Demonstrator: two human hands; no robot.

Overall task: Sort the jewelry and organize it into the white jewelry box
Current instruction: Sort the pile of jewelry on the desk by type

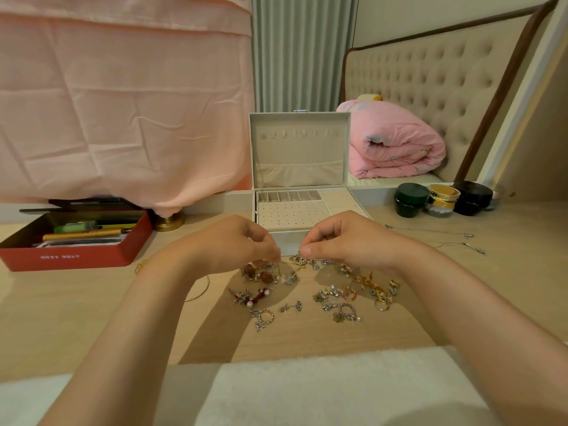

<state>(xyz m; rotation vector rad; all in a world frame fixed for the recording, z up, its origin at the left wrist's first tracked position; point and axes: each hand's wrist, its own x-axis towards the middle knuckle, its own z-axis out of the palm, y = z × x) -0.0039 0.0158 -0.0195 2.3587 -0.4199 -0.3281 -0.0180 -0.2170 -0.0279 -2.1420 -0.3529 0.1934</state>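
White cloth (307, 392): lies at 6 o'clock, nearest the viewer, over the near edge of the surface (307, 336).
Left hand (233, 241): fingers curled, thumb and forefinger pinching one end of a fine gold piece (284, 265).
Right hand (347, 238): the same narrow pinch on the other end, its fingertips close to those of the left.
Fine gold piece: held just above the heap; too thin to tell whether it is a chain or an ear wire.
Loose jewelry (335, 295): earrings, rings and charms scattered from 5 to 7 o'clock of the hands, mixed and unsorted.
Necklaces (436, 238): two silver ones laid out at 3 o'clock, well apart from the heap.
Jewelry box (299, 155): at 12 o'clock, just beyond the hands, lid upright; the lid hooks, the ring slots and the dotted earring panel show no jewelry.
Red tin (76, 244): at 9 o'clock, open, holding pens.
Jars (442, 199): three at 2 o'clock, side by side.
Progress: early, by my reading; nothing appears stored, and the hands seem to be freeing one piece from the tangle.
Left to do: nearly all of it, with every piece to be grouped by kind and placed in its compartment.
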